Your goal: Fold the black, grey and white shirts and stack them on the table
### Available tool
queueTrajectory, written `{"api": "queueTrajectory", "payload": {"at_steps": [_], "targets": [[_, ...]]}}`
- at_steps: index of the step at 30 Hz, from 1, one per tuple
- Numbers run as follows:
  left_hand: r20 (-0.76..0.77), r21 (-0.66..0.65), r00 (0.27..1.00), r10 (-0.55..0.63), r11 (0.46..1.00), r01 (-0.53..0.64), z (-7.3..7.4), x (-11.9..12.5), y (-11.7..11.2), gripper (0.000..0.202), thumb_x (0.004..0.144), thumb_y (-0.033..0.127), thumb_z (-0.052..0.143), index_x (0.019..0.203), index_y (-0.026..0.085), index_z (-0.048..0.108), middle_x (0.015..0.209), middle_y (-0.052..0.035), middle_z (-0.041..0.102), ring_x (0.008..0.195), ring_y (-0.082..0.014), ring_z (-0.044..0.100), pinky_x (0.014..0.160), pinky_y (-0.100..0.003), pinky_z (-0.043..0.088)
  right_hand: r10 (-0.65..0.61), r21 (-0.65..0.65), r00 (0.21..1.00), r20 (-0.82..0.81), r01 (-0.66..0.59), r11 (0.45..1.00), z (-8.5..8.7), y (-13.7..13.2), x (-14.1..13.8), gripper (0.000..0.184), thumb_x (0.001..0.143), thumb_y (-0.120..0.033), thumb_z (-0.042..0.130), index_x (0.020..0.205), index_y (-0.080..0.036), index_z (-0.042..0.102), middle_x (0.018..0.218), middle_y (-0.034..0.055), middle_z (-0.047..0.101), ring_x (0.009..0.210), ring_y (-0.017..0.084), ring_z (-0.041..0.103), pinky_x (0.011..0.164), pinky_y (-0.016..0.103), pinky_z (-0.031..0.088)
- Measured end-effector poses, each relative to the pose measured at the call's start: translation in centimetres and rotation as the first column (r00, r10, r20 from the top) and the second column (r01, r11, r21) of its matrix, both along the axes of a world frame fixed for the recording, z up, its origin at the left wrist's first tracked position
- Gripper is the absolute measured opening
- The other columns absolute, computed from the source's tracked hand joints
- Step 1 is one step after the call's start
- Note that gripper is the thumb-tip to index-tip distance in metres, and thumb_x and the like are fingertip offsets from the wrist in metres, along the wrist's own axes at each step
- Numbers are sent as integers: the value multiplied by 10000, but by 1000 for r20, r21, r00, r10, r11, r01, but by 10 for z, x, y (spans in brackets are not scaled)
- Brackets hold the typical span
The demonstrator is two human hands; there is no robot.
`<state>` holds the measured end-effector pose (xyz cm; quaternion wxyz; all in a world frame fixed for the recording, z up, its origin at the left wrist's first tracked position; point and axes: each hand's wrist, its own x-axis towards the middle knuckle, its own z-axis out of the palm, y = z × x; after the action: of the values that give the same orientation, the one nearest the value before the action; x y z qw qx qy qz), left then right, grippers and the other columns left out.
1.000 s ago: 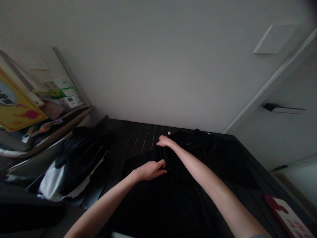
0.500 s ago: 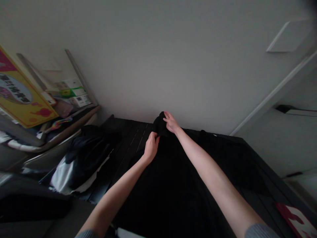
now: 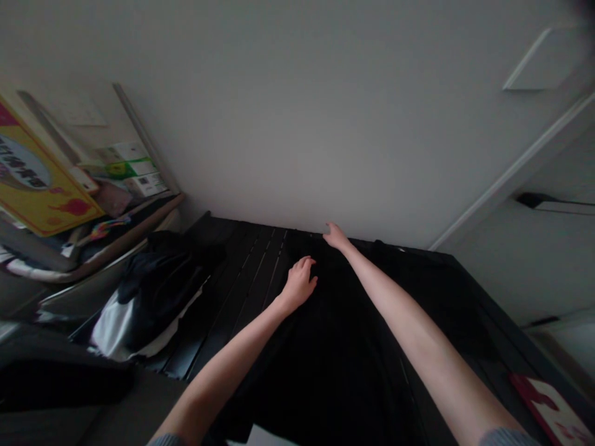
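Note:
A black cloth garment (image 3: 334,347) lies spread over a dark slatted table (image 3: 246,260); its outline is hard to make out against the dark slats. My left hand (image 3: 300,282) rests low over the garment, its fingers loosely bent and the thumb apart, with nothing visible in them. Farther out, close to the wall, my right hand (image 3: 336,236) touches the garment's far end. Its fingers point left and stand apart, their tips partly lost against the black cloth.
Left on the table is a bundled black and white garment (image 3: 149,297). Beyond it, a shelf holds small boxes (image 3: 144,184) and a yellow printed package (image 3: 41,179). A red and white item (image 3: 553,409) lies at the right edge. The grey wall (image 3: 307,124) borders the table's far side.
The black cloth end that both hands held raised now lies flat. My left hand has let go and come nearer and slightly right; my right hand has moved right and down.

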<state>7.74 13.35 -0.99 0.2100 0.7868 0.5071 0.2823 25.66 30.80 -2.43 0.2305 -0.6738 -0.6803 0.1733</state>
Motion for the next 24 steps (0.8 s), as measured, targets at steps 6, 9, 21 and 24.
{"api": "queueTrajectory", "payload": {"at_steps": [6,9,21,24], "targets": [[-407,-40,895,182,975,-217,-7,-44,-80,362,852,287,568,1190,177,498,1293,-119,521,1213,-285,473,959,-421,424,-138,-139,986,97,151,979,-27,-38,11,449,847,-310,552,1248,-109,547,1263,207,557,1183,332,525,953,439,429],[-525,-42,818,235,953,-301,-9,-58,-115,463,836,364,594,1238,163,482,1366,-145,471,1237,-311,456,961,-434,416,-214,-181,966,147,239,954,-31,-53,14,512,832,-373,582,1249,-80,531,1262,251,530,1205,384,480,953,514,394],[-682,59,686,255,953,-296,-5,-67,-181,222,839,138,465,958,117,651,1109,-136,599,1086,-283,535,885,-393,437,-363,-42,932,13,363,931,-33,-104,20,331,920,-282,454,1215,-147,526,1239,184,527,1200,310,498,930,423,434],[-627,31,744,233,961,-275,6,-59,-184,198,864,147,445,901,133,639,998,-108,608,984,-257,580,835,-370,453,-347,-35,930,-125,345,938,-28,-104,23,429,942,-341,423,1310,-122,431,1176,202,569,1072,300,601,858,412,485]]}}
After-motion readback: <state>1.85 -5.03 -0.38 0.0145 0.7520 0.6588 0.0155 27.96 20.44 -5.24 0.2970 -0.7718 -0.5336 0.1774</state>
